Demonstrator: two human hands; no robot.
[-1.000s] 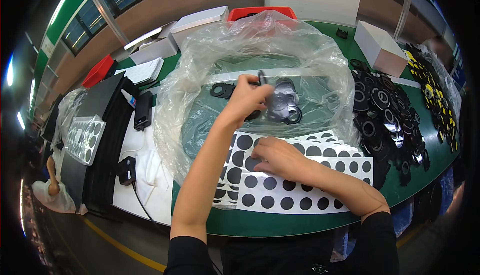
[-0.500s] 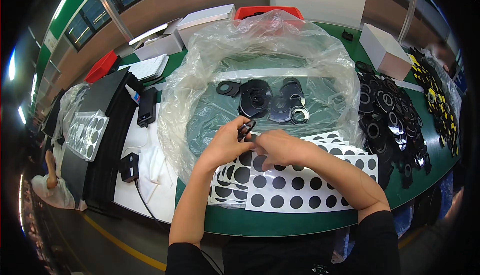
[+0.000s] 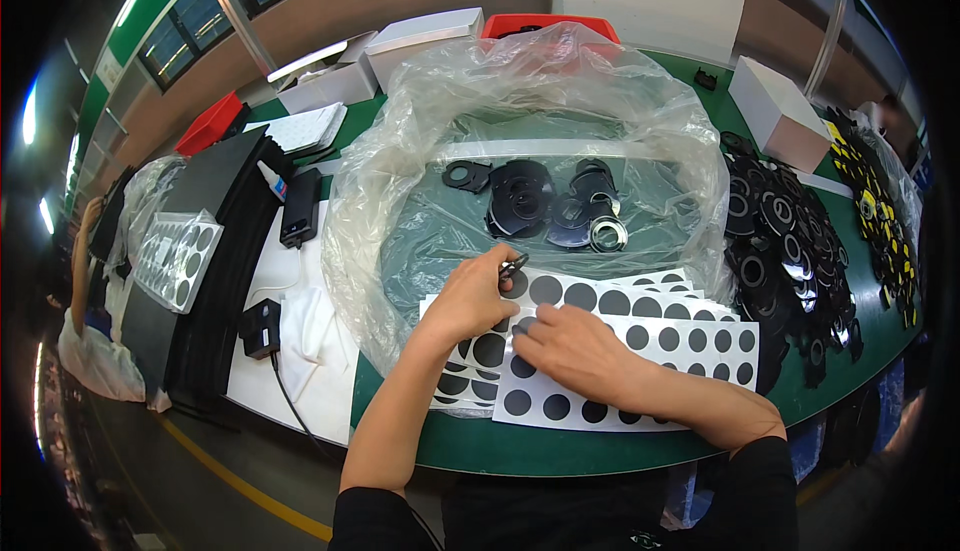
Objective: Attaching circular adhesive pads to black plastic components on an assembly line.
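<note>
My left hand (image 3: 470,296) is closed on a small black part (image 3: 513,267), which sticks up past the thumb and forefinger. Just right of it, my right hand (image 3: 575,349) reaches down over a white sheet of black round stickers (image 3: 628,415). Its fingers are pinched together, with something dark at the tips that I cannot make out. More such sheets (image 3: 460,387) lie fanned under both hands. Beyond them, on a clear plastic bag (image 3: 405,221), are several flat black ringed parts (image 3: 518,199) and a shiny metal ring (image 3: 607,235).
A heap of black ringed parts (image 3: 785,231) covers the right side, with yellow-marked parts (image 3: 870,201) farther right. White boxes (image 3: 780,116) and a red bin (image 3: 550,24) stand behind. Black boards (image 3: 205,211), a black device (image 3: 301,209) and a white cloth (image 3: 312,326) are left.
My right hand has moved down and right, away from the part in my left hand, onto the sticker sheet. My left hand has shifted slightly right and nearer with the black part.
</note>
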